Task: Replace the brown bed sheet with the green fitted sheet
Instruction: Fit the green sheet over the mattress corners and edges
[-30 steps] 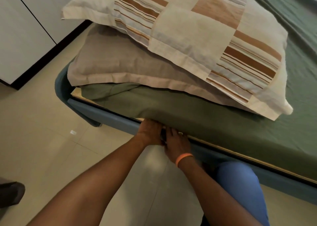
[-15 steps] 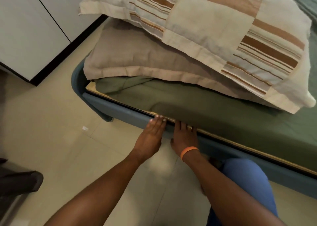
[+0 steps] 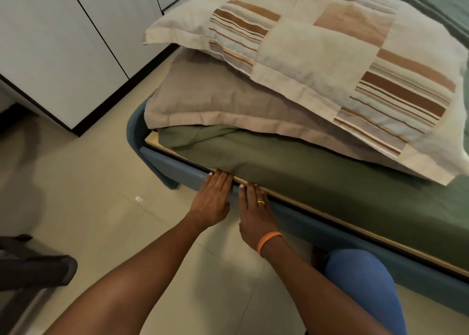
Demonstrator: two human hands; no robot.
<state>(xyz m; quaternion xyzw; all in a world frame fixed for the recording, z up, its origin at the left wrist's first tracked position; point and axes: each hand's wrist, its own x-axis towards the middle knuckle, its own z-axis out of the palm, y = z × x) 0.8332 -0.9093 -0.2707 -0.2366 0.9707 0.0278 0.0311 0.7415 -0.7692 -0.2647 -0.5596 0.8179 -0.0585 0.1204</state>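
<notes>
In the head view, the green fitted sheet [image 3: 317, 179] covers the mattress of a bed with a blue padded frame [image 3: 175, 168] and a pale wooden slat edge [image 3: 304, 209] showing between frame and mattress. The sheet hangs down the near side of the mattress, and at the near left corner of the bed it bunches in loose folds under the pillows.

The person's left hand [image 3: 212, 201] lies flat with straight fingers, palm down, its fingertips [image 3: 220, 176] touching the lower hem of the sheet where it meets the frame's top edge. The right hand [image 3: 255, 209], just beside it, is likewise flat and holds nothing; its fingertips reach the wooden edge below the sheet. It wears a gold ring [image 3: 261, 202] and, at the wrist, an orange band [image 3: 269, 239]. The sheet lies directly beyond and above both sets of fingertips, and neither hand grasps it.

Two pillows are stacked at the bed's left corner: a plain taupe pillow [image 3: 215, 98] below, and a beige patchwork pillow with brown stripes [image 3: 317, 55] on top. A knee in blue fabric [image 3: 360, 278] is near the frame at the lower right. White cabinet doors [image 3: 58, 45] stand along the upper left above a beige tiled floor [image 3: 88, 195].
</notes>
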